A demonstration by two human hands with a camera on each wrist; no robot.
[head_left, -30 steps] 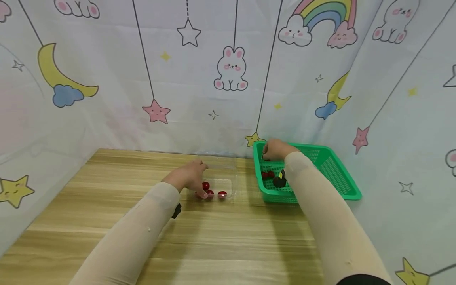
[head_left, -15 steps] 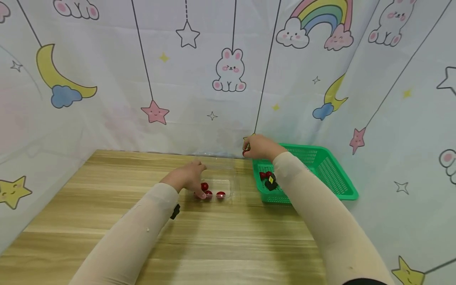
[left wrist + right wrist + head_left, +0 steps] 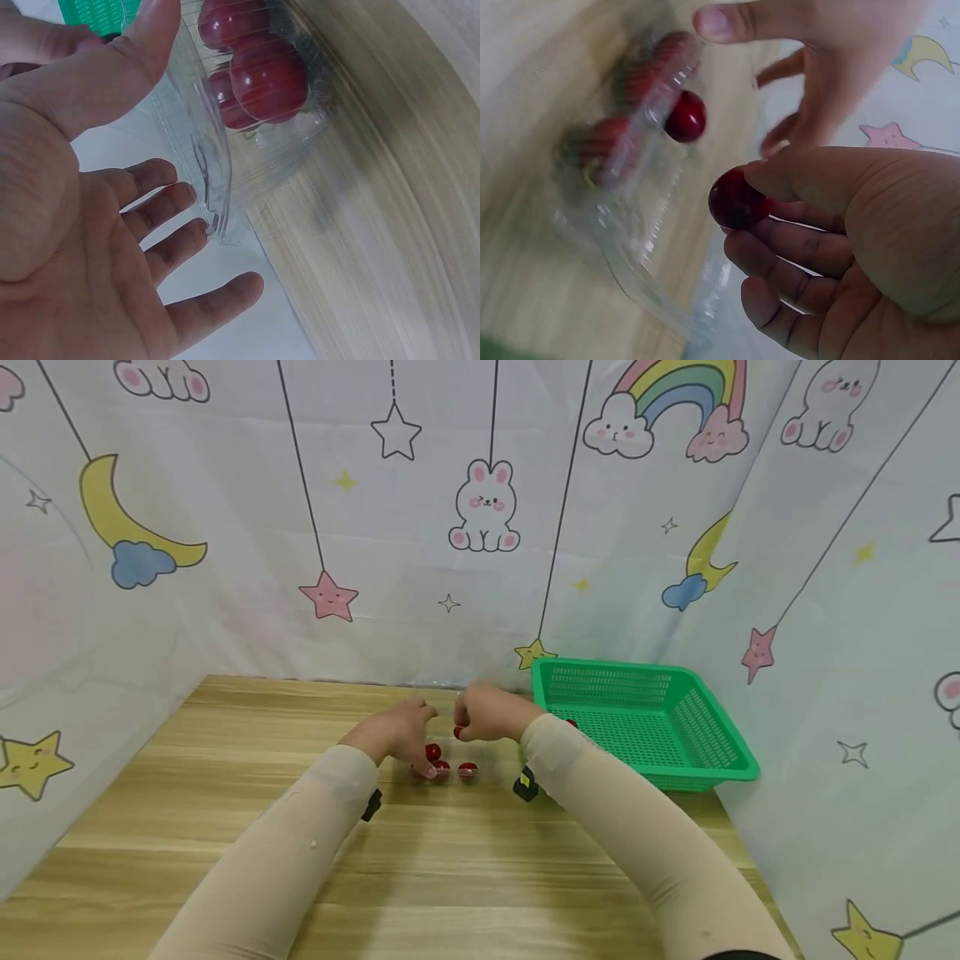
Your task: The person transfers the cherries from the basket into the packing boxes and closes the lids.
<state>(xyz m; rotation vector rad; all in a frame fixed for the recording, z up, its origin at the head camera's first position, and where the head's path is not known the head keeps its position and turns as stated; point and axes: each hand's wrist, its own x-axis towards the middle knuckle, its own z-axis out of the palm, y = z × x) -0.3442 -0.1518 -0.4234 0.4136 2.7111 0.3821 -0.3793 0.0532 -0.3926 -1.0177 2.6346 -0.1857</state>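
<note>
My right hand (image 3: 491, 714) pinches a dark-red glossy cherry (image 3: 739, 198) between thumb and fingertips, over the clear plastic box (image 3: 480, 752). Several more cherries (image 3: 270, 79) lie inside the box, near its front wall; one loose-looking cherry (image 3: 685, 116) shows plainly in the right wrist view. My left hand (image 3: 397, 735) rests at the box's left side, thumb toward the front and fingers spread toward the back. In the left wrist view its fairly straight fingertips (image 3: 196, 229) are at the clear plastic edge. Part of the box is hidden behind both hands.
A green plastic basket (image 3: 720, 718) stands right of the box, against the back cloth. A bit of red fruit (image 3: 572, 723) shows in it beside my right sleeve. The wooden table (image 3: 465, 877) spreads toward me; a printed cloth (image 3: 420, 527) hangs behind.
My right hand has come out of the green basket with a cherry and moved left over the clear box. My left hand has stayed at the box.
</note>
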